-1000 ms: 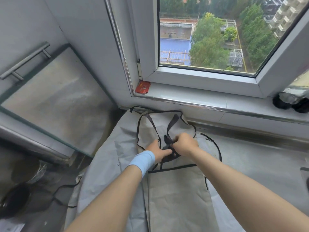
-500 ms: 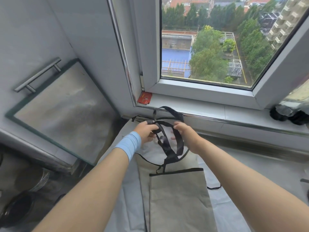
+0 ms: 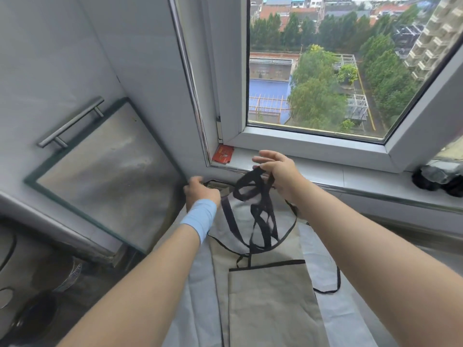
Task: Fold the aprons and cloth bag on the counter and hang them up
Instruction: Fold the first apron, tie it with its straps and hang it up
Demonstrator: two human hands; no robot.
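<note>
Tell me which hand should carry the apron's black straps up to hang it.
Right. The right hand already pinches the bundle of black straps, lifted above the folded apron. The left hand is low at the cloth's far left edge, off the straps.

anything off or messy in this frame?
Yes: the black fabric straps of the grey apron hang twisted in tangled loops from the right hand. One thin black tie trails loose off the apron's right edge. Nothing spilled or torn.
</note>
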